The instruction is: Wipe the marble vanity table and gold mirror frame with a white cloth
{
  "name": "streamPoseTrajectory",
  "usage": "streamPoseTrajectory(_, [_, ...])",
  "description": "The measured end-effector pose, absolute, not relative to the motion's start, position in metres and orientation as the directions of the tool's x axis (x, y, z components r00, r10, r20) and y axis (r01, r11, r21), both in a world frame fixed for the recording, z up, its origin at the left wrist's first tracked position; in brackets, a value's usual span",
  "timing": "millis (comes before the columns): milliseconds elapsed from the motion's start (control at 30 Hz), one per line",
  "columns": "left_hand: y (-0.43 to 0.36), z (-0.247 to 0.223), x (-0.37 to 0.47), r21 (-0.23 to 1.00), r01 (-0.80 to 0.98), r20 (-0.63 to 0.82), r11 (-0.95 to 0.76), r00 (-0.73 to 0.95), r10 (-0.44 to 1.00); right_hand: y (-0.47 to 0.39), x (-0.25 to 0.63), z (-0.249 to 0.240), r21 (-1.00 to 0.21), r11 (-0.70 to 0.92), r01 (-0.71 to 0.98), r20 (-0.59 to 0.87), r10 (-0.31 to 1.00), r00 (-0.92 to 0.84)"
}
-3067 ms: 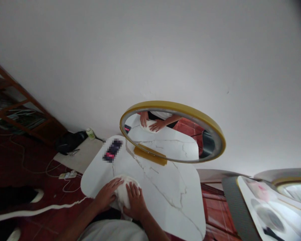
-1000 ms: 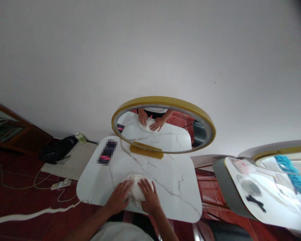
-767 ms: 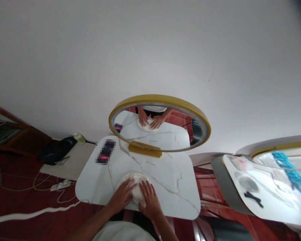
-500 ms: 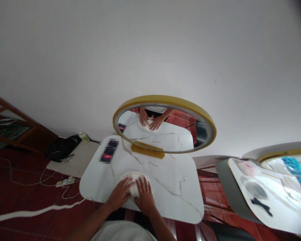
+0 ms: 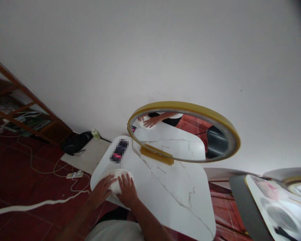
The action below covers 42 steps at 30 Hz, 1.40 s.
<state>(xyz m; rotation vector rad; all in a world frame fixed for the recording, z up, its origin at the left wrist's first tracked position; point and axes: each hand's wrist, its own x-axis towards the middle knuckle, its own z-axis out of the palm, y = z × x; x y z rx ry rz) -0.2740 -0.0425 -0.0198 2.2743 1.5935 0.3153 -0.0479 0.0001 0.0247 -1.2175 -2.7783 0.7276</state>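
A soft white cloth (image 5: 115, 188), bunched into a rounded pad, lies at the left front part of the white marble-patterned table (image 5: 175, 201). On its left side rests my left hand (image 5: 104, 187), fingers stretched out and palm down. My right hand (image 5: 127, 190) presses flat on the cloth's right side, its fingers spread. Neither hand is wrapped round it. Just beyond the cloth lies a dark, pixelated object with a red patch (image 5: 119, 150). The underside of the cloth is hidden.
An oval gold-framed mirror (image 5: 185, 106) stands on a gold base (image 5: 157, 154) at the table's back, against the wall. A power strip (image 5: 74, 174) with cables lies on the red tiled floor at left. Another table (image 5: 261, 207) stands at right.
Both hands and the white cloth have moved left across the table, closer to its left edge. The view has turned somewhat, so table and mirror appear further right.
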Motion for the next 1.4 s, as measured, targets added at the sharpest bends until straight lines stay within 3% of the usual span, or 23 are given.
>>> streamPoseTrajectory(267, [-0.043, -0.008, -0.319, 0.318, 0.929, -0.025, -0.189, 0.208, 0.978, 0.005, -0.11, 0.023, -0.485, 0.582, 0.653, -0.13, 0.69, -0.712])
streamPoseTrajectory(533, [-0.046, -0.02, -0.286, 0.321, 0.939, 0.022, -0.124, 0.123, 0.992, 0.001, -0.072, 0.035, -0.426, 0.624, 0.655, -0.116, 0.68, -0.724])
streamPoseTrajectory(900, [-0.04, -0.023, -0.181, 0.416, 0.864, 0.044, -0.283, 0.292, 0.955, -0.02, 0.039, 0.029, -0.4, 0.511, 0.761, -0.177, 0.771, -0.611])
streamPoseTrajectory(1233, [-0.024, -0.007, -0.117, 0.542, 0.693, -0.076, -0.476, 0.604, 0.793, -0.06, 0.122, 0.012, -0.375, 0.334, 0.865, -0.238, 0.867, -0.438])
streamPoseTrajectory(1400, [-0.02, -0.008, -0.097, 0.529, 0.693, -0.098, -0.49, 0.624, 0.775, -0.059, 0.141, 0.009, -0.381, 0.313, 0.87, -0.223, 0.882, -0.415])
